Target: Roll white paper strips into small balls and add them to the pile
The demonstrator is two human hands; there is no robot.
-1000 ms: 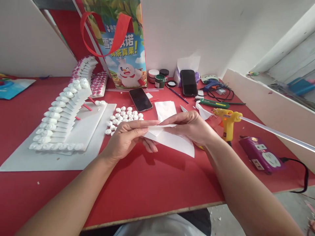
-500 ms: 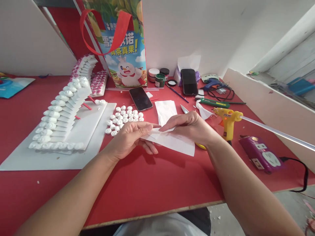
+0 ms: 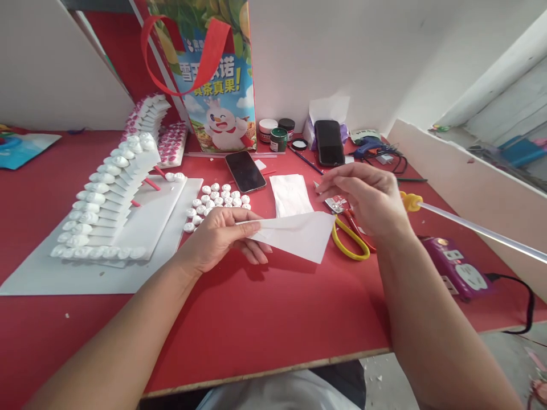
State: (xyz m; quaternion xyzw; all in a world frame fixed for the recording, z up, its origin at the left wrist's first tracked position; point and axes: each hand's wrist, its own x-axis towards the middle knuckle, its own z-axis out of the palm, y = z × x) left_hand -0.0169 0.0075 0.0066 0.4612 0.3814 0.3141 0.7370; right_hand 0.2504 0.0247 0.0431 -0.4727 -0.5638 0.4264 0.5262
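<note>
My left hand [image 3: 226,236] pinches a thin white sheet of paper [image 3: 294,236] by its left end, thumb on top. The sheet is partly folded and stretches to the right above the red table. Raised off the paper, my right hand [image 3: 363,193] has loosely bent, parted fingers and nothing visible in them. Below it lie scissors with yellow handles [image 3: 351,242], and red-handled pliers [image 3: 354,223] beside them. Behind the sheet rests a stack of white paper [image 3: 291,193]. Small white rosettes [image 3: 217,198] are spread out left of the stack, some hidden by my left hand.
A curved white stepped model [image 3: 113,193] edged with rosettes stands on a white board [image 3: 38,279]. At the right are a yellow glue gun [image 3: 411,201], mostly hidden, and a purple power socket [image 3: 455,270]. Phones, paint jars [image 3: 278,139] and a carrier bag [image 3: 222,74] line the back.
My right hand has let go of the paper and moved right and up, uncovering the scissors and pliers. The left hand keeps the sheet, which now extends further into view.
</note>
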